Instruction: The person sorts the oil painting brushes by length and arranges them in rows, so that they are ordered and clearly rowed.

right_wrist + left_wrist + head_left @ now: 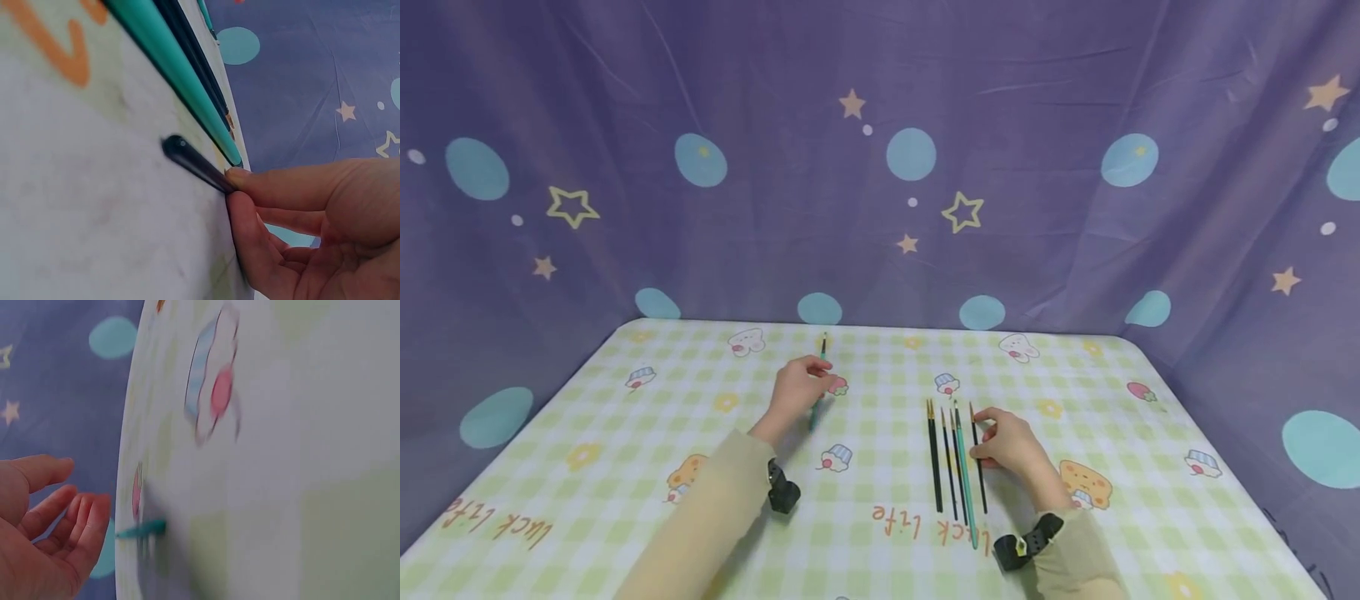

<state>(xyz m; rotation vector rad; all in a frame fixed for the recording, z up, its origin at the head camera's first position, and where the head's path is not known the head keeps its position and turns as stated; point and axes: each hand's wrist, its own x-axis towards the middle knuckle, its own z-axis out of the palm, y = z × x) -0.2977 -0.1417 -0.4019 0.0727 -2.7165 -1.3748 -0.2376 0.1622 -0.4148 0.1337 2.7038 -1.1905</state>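
In the head view my left hand (797, 387) is over a teal-handled paintbrush (814, 414) that lies left of centre. The left wrist view shows its thumb and fingers apart, with the brush's teal handle end (147, 529) beside them. My right hand (1006, 440) pinches a thin dark-handled paintbrush (982, 492) between thumb and index finger. The right wrist view shows the rounded handle end (194, 159) close to the cloth. Just left of it lies a larger teal paintbrush (967, 496), with several black-handled paintbrushes (935, 467) roughly parallel, tips toward the back.
A green checked cloth (647, 433) printed with cupcakes and flowers covers the table. Behind it hangs a purple curtain (790, 225) with stars and blue dots. Black cameras are strapped on both wrists.
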